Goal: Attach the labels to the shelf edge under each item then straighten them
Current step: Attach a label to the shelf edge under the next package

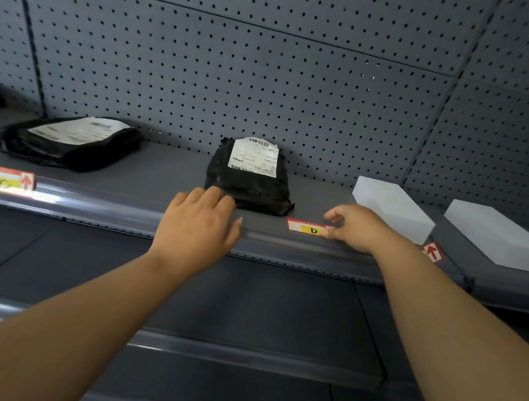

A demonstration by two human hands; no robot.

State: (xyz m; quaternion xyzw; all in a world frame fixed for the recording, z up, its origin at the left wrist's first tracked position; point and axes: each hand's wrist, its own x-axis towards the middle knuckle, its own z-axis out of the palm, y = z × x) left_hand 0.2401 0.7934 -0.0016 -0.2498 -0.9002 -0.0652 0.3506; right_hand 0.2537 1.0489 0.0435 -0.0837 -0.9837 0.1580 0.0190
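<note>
The right hand pinches the right end of the D label, which lies on the front lip of the shelf, just right of the black parcel and not yet seated in the shelf edge rail. The left hand rests flat and released on the shelf lip, fingers straight, touching the parcel's near corner. The C label already sits in the rail under the left-hand black parcel.

The likely fault from here is placement: the D label sits off to the right of its parcel, nearer the white box, so pressed in where it lies it could read as belonging to the box. Held by one end only, it may also go in tilted, or buckle as it is pushed into the rail. The left hand could nudge the parcel out of line with its label
</note>
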